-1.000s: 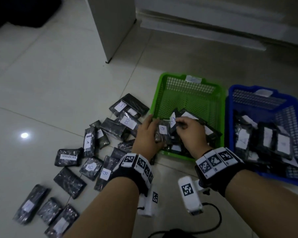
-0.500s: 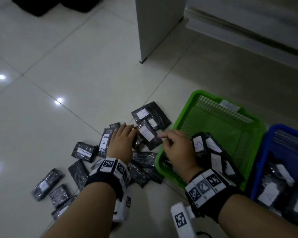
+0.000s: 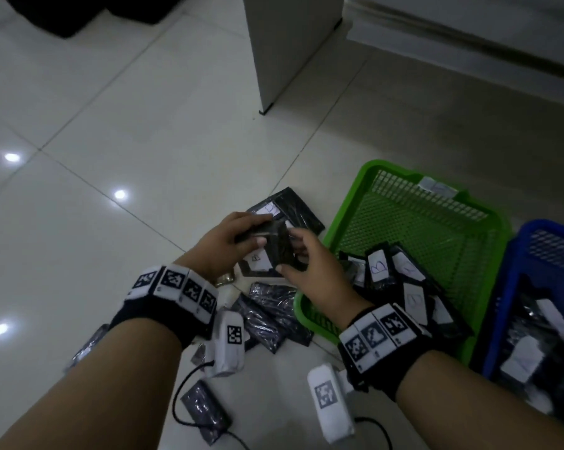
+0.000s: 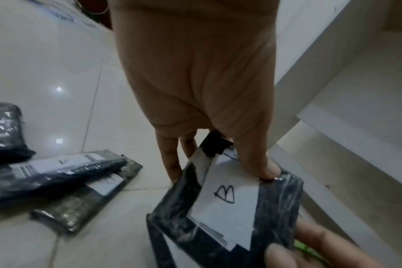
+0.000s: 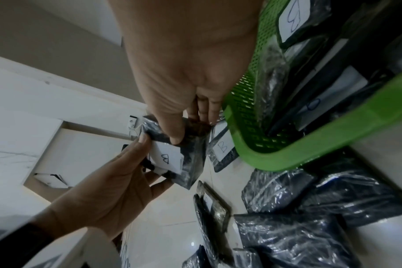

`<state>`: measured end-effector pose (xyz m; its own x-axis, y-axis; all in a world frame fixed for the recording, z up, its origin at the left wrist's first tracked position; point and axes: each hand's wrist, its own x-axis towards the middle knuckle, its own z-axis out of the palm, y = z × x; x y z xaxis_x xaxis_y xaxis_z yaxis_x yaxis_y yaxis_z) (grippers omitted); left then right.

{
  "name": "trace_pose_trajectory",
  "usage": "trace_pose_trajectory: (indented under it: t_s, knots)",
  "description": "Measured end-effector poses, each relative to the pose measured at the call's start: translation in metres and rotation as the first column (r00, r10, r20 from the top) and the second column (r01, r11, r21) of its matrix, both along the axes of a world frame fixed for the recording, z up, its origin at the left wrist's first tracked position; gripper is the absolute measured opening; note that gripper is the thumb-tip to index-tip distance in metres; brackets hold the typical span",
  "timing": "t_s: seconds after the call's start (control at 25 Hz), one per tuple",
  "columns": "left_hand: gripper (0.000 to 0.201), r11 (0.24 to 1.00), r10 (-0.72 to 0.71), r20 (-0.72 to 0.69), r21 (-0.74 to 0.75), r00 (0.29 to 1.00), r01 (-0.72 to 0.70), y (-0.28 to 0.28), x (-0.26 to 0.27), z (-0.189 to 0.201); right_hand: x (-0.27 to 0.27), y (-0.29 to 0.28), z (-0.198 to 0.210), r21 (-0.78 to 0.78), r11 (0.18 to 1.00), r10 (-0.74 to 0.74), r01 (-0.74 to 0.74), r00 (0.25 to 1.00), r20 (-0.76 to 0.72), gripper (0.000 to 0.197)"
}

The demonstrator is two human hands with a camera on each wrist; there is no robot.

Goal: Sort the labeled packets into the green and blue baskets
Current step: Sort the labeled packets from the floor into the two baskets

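Both hands hold one black packet [image 3: 279, 246] just above the floor, left of the green basket [image 3: 420, 228]. Its white label reads B [image 4: 225, 194] and faces down toward the wrist cameras [image 5: 166, 156]. My left hand [image 3: 257, 230] pinches its far end between thumb [image 4: 264, 168] and fingers. My right hand [image 3: 301, 251] pinches the near end, thumb [image 5: 174, 139] on the label side. Several packets marked B [image 3: 379, 267] lie in the green basket. The blue basket [image 3: 559, 251] at the right edge holds more packets [image 3: 533, 336].
Loose black packets [image 3: 267, 313] lie on the tiled floor under and near my wrists, one marked B [image 3: 257, 258] right below the held one. A white cabinet panel [image 3: 287, 50] stands behind. Black cables [image 3: 189, 394] trail near my forearms.
My hands left the green basket and moved left to the floor pile. Both now hold one packet lifted off the floor. The view has shifted left.
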<state>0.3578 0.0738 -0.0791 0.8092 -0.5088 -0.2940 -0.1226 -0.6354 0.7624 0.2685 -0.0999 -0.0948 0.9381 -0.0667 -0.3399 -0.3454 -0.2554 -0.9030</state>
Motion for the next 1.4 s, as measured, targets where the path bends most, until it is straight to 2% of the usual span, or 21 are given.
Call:
trace_pose_trajectory:
  t_s: [0.08,0.16,0.2,0.24,0.28,0.32,0.36,0.4,0.44,0.56,0.64,0.72,0.8,0.92,1.0,1.08,1.2,1.32,1.4]
  knots:
    - [0.036,0.983,0.120,-0.065,-0.131,0.991,-0.128,-0.016,0.003,-0.002,0.002,-0.007,0.004,0.045,0.995,-0.090,0.090,0.996,-0.002,0.052]
    - [0.025,0.912,0.292,-0.172,-0.248,0.941,-0.328,-0.030,0.005,-0.013,0.003,-0.018,0.005,0.037,0.982,-0.183,0.183,0.983,-0.011,0.049]
    - [0.023,0.893,0.350,-0.149,-0.245,0.925,-0.377,-0.035,0.004,-0.022,0.003,-0.025,0.005,0.024,0.974,-0.225,0.225,0.974,-0.013,0.046]
    - [0.022,0.910,0.367,-0.069,-0.179,0.928,-0.374,-0.037,0.003,-0.034,0.002,-0.033,0.003,0.022,0.962,-0.270,0.271,0.963,-0.012,0.044]
    - [0.023,0.956,0.292,0.054,-0.031,0.955,-0.290,-0.037,0.002,-0.046,0.000,-0.041,0.002,0.028,0.947,-0.319,0.319,0.948,-0.008,0.041]
    - [0.031,0.974,0.143,0.155,0.153,0.977,-0.167,-0.037,-0.001,-0.058,0.000,-0.048,-0.001,0.053,0.927,-0.371,0.370,0.929,-0.001,0.039]
    - [0.042,0.948,-0.004,0.193,0.313,0.981,-0.058,-0.038,-0.006,-0.070,-0.001,-0.055,-0.005,0.079,0.900,-0.430,0.429,0.903,-0.002,0.037]
    - [0.053,0.917,-0.087,0.188,0.400,0.978,0.005,-0.039,-0.013,-0.079,-0.002,-0.061,-0.009,0.112,0.862,-0.497,0.495,0.868,-0.011,0.036]
    - [0.060,0.899,-0.110,0.177,0.437,0.978,0.023,-0.041,-0.019,-0.084,-0.001,-0.066,-0.011,0.156,0.813,-0.564,0.561,0.825,-0.023,0.035]
    - [0.058,0.927,-0.023,0.176,0.374,0.984,-0.045,-0.042,-0.027,-0.092,0.004,-0.084,-0.018,0.266,0.626,-0.751,0.734,0.659,-0.050,0.030]
    - [0.046,0.951,0.106,0.131,0.276,0.986,-0.139,-0.036,-0.028,-0.092,0.010,-0.094,-0.025,0.213,0.542,-0.828,0.813,0.560,-0.027,0.031]
    - [0.032,0.958,0.188,0.080,0.202,0.979,-0.201,-0.030,-0.029,-0.087,0.017,-0.103,-0.036,0.121,0.503,-0.862,0.856,0.508,-0.005,0.033]
    - [0.023,0.940,0.324,-0.004,0.114,0.946,-0.321,-0.028,-0.029,-0.076,0.028,-0.110,-0.049,0.006,0.519,-0.855,0.855,0.519,-0.012,0.033]
    - [0.021,0.799,0.550,-0.205,-0.152,0.809,-0.582,-0.040,-0.023,-0.054,0.038,-0.121,-0.068,-0.164,0.604,-0.795,0.780,0.605,-0.050,0.032]
    - [0.026,0.712,0.576,-0.295,-0.278,0.763,-0.645,-0.056,-0.018,-0.041,0.036,-0.126,-0.069,-0.211,0.646,-0.759,0.734,0.647,-0.071,0.028]
    - [0.033,0.688,0.569,-0.310,-0.328,0.761,-0.648,-0.078,-0.014,-0.032,0.029,-0.127,-0.057,-0.235,0.689,-0.716,0.686,0.694,-0.074,0.030]
    - [0.036,0.691,0.591,-0.233,-0.348,0.772,-0.633,-0.114,-0.014,-0.023,0.016,-0.119,-0.026,-0.192,0.733,-0.662,0.653,0.749,0.023,0.031]
    - [0.028,0.677,0.683,-0.003,-0.374,0.731,-0.634,-0.133,-0.021,-0.010,0.008,-0.105,-0.005,-0.007,0.850,-0.527,0.527,0.849,-0.028,0.037]
    - [0.027,0.665,0.683,0.051,-0.457,0.729,-0.591,-0.142,-0.027,0.001,0.005,-0.106,-0.003,0.063,0.871,-0.485,0.487,0.873,-0.049,0.047]
